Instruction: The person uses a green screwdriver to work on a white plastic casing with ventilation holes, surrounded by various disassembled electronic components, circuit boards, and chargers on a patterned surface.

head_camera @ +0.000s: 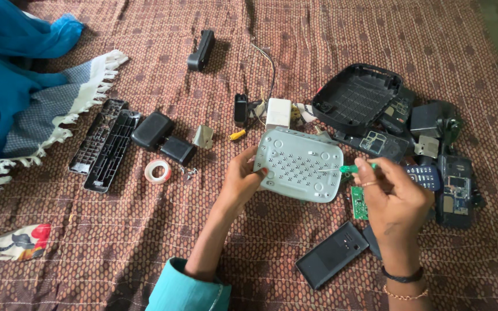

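The work surface is a brown patterned bedspread (116, 242) covering the whole view; no walls or room show. A blue garment with a fringed cloth (7, 86) lies far to the left of the fingers. A black vented casing (355, 95) sits beyond the fingertips, with phone parts to their right. The grey vented router cover (301, 165) is tilted up off the surface, the left hand (240, 184) gripping its left edge. The right hand (393, 201) pinches a green-handled screwdriver (350, 169), tip on the cover's right portion. Judged: screw work under way; next calls for steady tip seating.
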